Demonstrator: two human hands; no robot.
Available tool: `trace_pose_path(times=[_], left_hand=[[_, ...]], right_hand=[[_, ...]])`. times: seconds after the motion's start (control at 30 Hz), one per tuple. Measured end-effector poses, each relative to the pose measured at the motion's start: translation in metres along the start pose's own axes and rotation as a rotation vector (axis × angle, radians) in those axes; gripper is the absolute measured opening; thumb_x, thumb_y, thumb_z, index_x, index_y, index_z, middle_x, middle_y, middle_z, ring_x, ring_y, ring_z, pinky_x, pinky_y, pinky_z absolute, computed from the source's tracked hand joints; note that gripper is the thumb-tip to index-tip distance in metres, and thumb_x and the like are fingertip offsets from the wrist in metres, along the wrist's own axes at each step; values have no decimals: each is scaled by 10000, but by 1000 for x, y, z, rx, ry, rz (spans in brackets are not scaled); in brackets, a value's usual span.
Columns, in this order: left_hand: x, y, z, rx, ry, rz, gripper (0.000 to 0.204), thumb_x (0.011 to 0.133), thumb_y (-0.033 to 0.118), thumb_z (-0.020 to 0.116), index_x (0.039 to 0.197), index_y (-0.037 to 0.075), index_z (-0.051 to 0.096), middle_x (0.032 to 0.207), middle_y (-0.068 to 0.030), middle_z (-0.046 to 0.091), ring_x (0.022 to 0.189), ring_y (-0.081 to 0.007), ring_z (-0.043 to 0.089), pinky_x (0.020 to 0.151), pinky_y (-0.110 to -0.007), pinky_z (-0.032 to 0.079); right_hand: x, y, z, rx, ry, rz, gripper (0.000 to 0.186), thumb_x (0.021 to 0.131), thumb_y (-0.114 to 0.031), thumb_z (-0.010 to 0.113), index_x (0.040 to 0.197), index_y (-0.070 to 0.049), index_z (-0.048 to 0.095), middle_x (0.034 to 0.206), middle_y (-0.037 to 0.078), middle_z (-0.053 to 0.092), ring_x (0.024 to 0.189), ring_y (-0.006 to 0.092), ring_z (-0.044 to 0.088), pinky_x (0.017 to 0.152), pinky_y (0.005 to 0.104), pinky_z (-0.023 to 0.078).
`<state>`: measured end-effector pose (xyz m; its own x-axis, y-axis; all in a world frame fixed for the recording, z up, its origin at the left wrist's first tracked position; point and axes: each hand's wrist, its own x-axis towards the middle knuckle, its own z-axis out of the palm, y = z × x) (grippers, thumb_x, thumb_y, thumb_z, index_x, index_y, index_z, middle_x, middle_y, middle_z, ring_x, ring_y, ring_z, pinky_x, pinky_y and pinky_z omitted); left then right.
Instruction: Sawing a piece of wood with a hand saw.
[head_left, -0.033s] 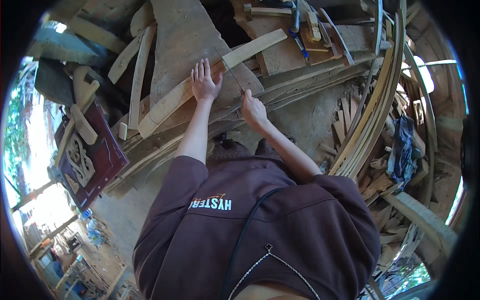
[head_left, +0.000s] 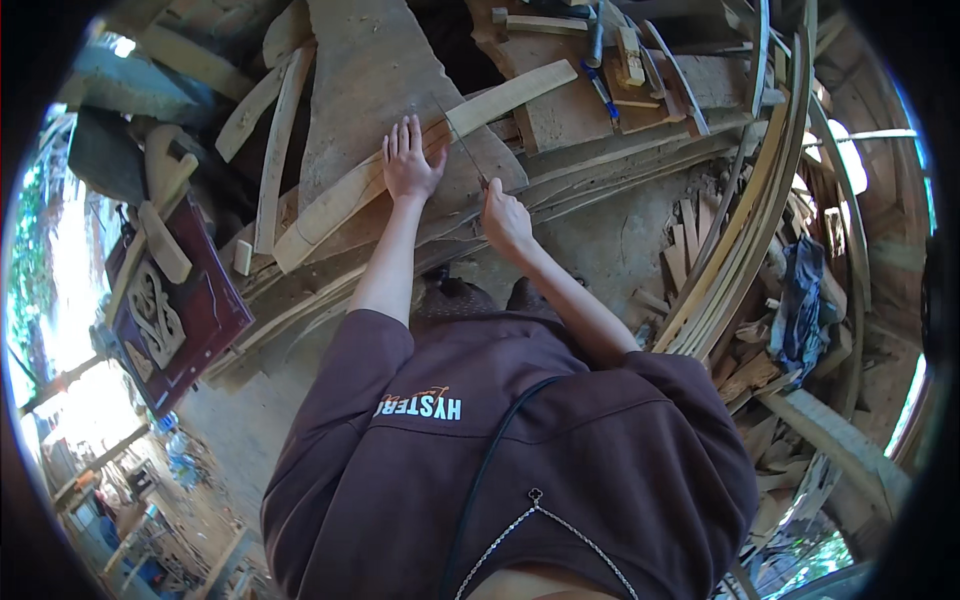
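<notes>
A pale, slightly curved wooden plank (head_left: 345, 200) lies slantwise across a wide slab (head_left: 370, 65) on the workbench. My left hand (head_left: 410, 170) rests flat on the plank, fingers stretched out and pointing away from me. Just to its right, my right hand (head_left: 507, 218) is closed round the handle of a thin-bladed hand saw (head_left: 463, 143). The saw's blade runs away from me across the plank, touching it at a line between its left and right stretches. Most of the handle is hidden in my fist.
A hammer (head_left: 595, 40), a blue pen (head_left: 602, 92) and a wooden hand plane (head_left: 630, 57) lie at the back right. Long bent strips (head_left: 740, 230) lean at the right above offcuts. At the left stands a dark red panel (head_left: 190, 310) with a carved scroll.
</notes>
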<state>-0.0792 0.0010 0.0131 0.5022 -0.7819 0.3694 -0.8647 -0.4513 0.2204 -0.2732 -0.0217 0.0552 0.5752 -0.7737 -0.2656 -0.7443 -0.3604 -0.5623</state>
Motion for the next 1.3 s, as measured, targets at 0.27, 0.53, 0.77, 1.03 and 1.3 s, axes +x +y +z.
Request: trace_pose_path(times=[0.27, 0.53, 0.77, 1.03, 1.3], left_hand=[[3, 3, -4, -17, -4, -12, 711, 869, 523, 563, 1437, 125, 407, 1448, -99, 444, 1348, -283, 385, 1145, -423, 253], [-5, -3, -7, -58, -31, -26, 720, 873, 536, 564, 1434, 113, 403, 1453, -113, 431, 1373, -300, 349, 1158, -440, 223], [-3, 0, -12, -82, -30, -25, 699, 878, 521, 571, 1422, 109, 420, 1442, -116, 439, 1373, -299, 345, 1162, -439, 221], [-7, -3, -9, -90, -11, -37, 688, 883, 530, 559, 1410, 106, 439, 1443, -107, 439, 1371, -295, 346, 1163, -438, 222], [0, -3, -6, -86, -4, -82, 653, 886, 532, 555, 1363, 91, 492, 1411, -102, 476, 1358, -294, 366, 1162, -434, 226]], right_hand=[[29, -16, -4, -80, 21, 31, 154, 954, -151, 390, 1011, -12, 425, 811, 298, 654, 816, 460, 659, 700, 531, 529], [-4, 0, 11, -57, 13, -20, 208, 999, -223, 368, 1000, -19, 415, 762, 307, 641, 729, 474, 646, 636, 559, 513], [28, -18, 5, -121, 92, -20, 221, 1008, -229, 362, 998, -15, 415, 770, 297, 647, 736, 458, 653, 637, 541, 518], [2, -8, 8, -126, 20, -41, 212, 1001, -218, 378, 1005, -9, 416, 778, 307, 643, 755, 464, 653, 657, 544, 519], [20, -18, 7, -158, 39, -20, 207, 1000, -217, 379, 1006, -15, 426, 790, 311, 646, 766, 463, 655, 666, 542, 518]])
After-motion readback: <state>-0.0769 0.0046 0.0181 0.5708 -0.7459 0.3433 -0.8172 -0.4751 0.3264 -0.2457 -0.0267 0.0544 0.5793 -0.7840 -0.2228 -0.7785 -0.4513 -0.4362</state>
